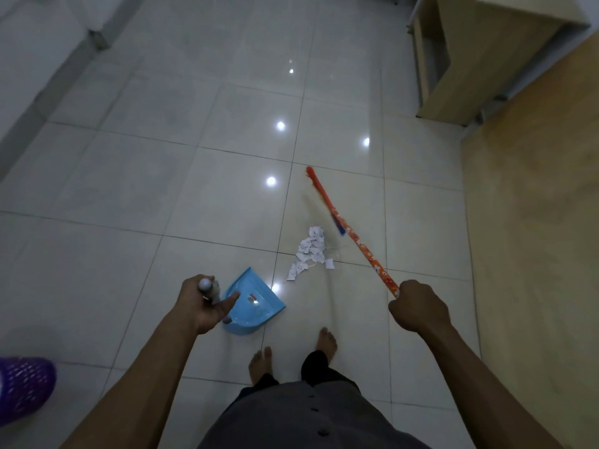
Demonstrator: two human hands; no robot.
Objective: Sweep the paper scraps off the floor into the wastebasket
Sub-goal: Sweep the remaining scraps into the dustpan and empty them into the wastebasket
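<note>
The left hand [201, 304] holds the blue dustpan [256, 311] by its upright handle, fingers curled round it. The paper scraps [311, 251] lie heaped on the floor [162, 189] near the dustpan's mouth. Right of the dustpan, the right hand [418, 306] grips the broom [356, 244], fingers wrapped round its stick. The purple wastebasket [22, 390] sits well left of the dustpan.

The white paper scraps [311, 251] lie in a small heap on the floor [194, 189], between the blue dustpan [256, 306] and the broom [356, 241]. The broom's orange flowered stick is tilted, and its blurry bristles are just beside the heap. The purple wastebasket [22, 387], full of little holes, is well apart at the left edge.
</note>
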